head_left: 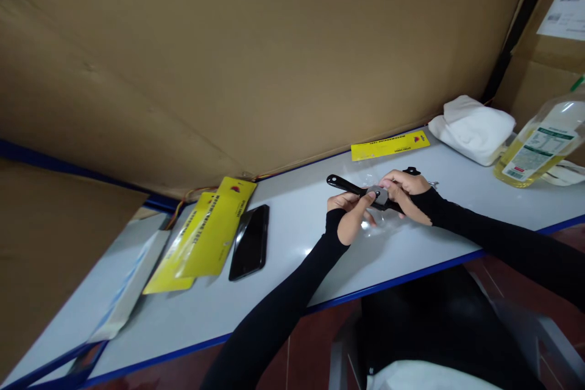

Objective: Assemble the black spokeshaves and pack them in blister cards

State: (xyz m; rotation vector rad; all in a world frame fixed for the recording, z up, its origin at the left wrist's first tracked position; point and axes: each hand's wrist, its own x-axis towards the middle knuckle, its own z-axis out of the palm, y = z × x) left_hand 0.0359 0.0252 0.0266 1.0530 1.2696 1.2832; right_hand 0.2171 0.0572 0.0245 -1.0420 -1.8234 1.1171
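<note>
A black spokeshave (346, 184) with a grey metal plate (379, 195) at its middle is held level above the table. My left hand (351, 214) grips it from the near left, thumb on the plate. My right hand (408, 191) is closed on the other side, its fingertips at the plate's right edge; the right handle is partly hidden behind it. Clear plastic packaging (372, 228) lies beneath my hands. Beyond my right wrist, a small metal piece (434, 184) shows on the table, too small to name.
Yellow woodworking-tool cards (212, 234) overlap on the left, beside a black phone (249, 242). Another yellow card (390, 145) lies at the back. A white cloth bundle (475, 128) and a bottle of yellow liquid (532, 149) stand right. A cardboard wall (274, 61) bounds the table (292, 213).
</note>
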